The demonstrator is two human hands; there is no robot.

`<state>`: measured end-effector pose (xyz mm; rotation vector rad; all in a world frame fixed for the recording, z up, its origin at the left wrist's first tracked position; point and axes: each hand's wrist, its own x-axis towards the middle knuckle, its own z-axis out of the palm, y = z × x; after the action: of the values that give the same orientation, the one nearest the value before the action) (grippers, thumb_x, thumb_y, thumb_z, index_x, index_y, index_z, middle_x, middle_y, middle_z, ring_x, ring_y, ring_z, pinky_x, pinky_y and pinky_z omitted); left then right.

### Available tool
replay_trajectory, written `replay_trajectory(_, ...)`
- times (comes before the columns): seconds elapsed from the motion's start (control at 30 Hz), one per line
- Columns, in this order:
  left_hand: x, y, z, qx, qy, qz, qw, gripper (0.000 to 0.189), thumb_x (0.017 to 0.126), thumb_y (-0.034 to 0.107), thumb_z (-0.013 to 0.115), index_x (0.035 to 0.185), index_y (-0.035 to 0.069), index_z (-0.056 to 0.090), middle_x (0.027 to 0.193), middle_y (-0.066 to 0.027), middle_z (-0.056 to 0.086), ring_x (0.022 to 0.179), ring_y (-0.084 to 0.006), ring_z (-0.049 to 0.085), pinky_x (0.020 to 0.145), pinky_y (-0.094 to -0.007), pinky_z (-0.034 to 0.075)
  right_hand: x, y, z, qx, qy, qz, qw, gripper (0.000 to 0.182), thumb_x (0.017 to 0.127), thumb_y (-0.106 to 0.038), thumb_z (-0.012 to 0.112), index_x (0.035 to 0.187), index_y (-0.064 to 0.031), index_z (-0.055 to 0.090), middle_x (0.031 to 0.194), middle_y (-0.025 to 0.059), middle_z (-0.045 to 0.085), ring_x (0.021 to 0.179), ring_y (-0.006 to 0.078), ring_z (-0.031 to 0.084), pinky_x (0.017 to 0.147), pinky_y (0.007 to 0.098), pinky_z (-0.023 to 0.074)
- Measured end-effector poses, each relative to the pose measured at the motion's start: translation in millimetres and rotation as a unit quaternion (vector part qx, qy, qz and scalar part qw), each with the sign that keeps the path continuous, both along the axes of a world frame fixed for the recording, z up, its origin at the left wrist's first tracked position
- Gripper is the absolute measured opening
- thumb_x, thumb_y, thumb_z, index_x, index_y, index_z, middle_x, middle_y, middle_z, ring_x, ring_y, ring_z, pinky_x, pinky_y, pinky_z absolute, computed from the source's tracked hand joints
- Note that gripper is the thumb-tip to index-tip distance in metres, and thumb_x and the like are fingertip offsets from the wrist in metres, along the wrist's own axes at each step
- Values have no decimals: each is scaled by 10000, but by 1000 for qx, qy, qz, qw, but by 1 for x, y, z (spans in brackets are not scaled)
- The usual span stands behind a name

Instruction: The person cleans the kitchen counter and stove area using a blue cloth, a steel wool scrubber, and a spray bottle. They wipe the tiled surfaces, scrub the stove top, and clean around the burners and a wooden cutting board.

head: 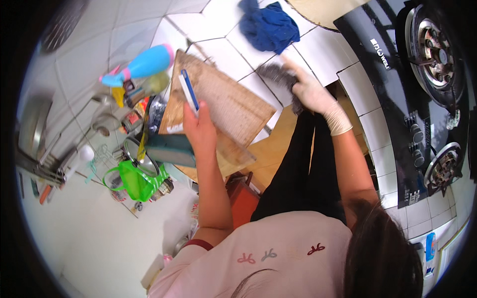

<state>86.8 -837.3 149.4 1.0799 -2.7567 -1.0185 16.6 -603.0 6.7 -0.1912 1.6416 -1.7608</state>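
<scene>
My left hand [200, 128] is bare and grips a slim blue-and-white object [190, 91], possibly a phone seen edge-on, above a worn wooden board [227, 97]. My right hand [315, 93] wears a pale thin glove and holds a crumpled dark grey cloth [277, 76] over the white tiled counter, beside the board. The cloth and the fingertips are blurred by motion. Beyond the right hand, a crumpled blue cloth [274, 29] lies on the tiles.
A black gas stove [398, 93] stands at the right. On the left are a blue-and-pink bottle [149, 63], jars, a teal box [169, 149], a glass lid [149, 164], a green bag [136, 182] and hanging utensils [56, 171]. A round pale board [324, 13] shows at the top.
</scene>
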Motion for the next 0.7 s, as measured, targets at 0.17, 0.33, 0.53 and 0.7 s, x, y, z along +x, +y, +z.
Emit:
replay_trajectory(0.17, -10, 12, -12, -116, -42, -78, 989, 252, 946, 159, 533, 1132, -9, 554, 839, -56, 559, 727, -143, 494, 685, -280, 426, 22, -36, -24, -85, -21, 39, 995, 773, 671, 131, 372, 1405, -108, 426, 1492, 188, 295, 1400, 328, 260, 1162, 320, 187)
replay_trajectory(0.33, -21, 13, -10, -132, -53, -53, 988, 262, 958, 166, 526, 1148, -8, 574, 891, -30, 584, 766, -102, 498, 720, -248, 427, 4, -68, -19, -66, -105, 14, 992, 478, 848, -199, 667, 1287, -85, 515, 1308, 170, 513, 1196, 273, 504, 1023, 320, 391)
replay_trajectory(0.53, -39, 2, -10, -132, -40, -55, 989, 242, 947, 114, 539, 1145, -18, 586, 975, -60, 609, 891, -129, 544, 826, -270, 431, -17, -96, -18, -122, -43, -24, 991, 576, 819, -268, 691, 1322, -56, 507, 1259, 206, 533, 1169, 338, 507, 1012, 361, 393)
replay_trajectory(0.7, -38, -13, -9, -80, -36, -11, 996, 220, 943, 118, 556, 1126, 2, 597, 980, -80, 639, 903, -132, 564, 839, -272, 440, -32, -101, -20, 16, 98, -5, 995, 399, 823, -195, 664, 1184, -37, 604, 1273, 215, 510, 1183, 365, 467, 1033, 387, 367)
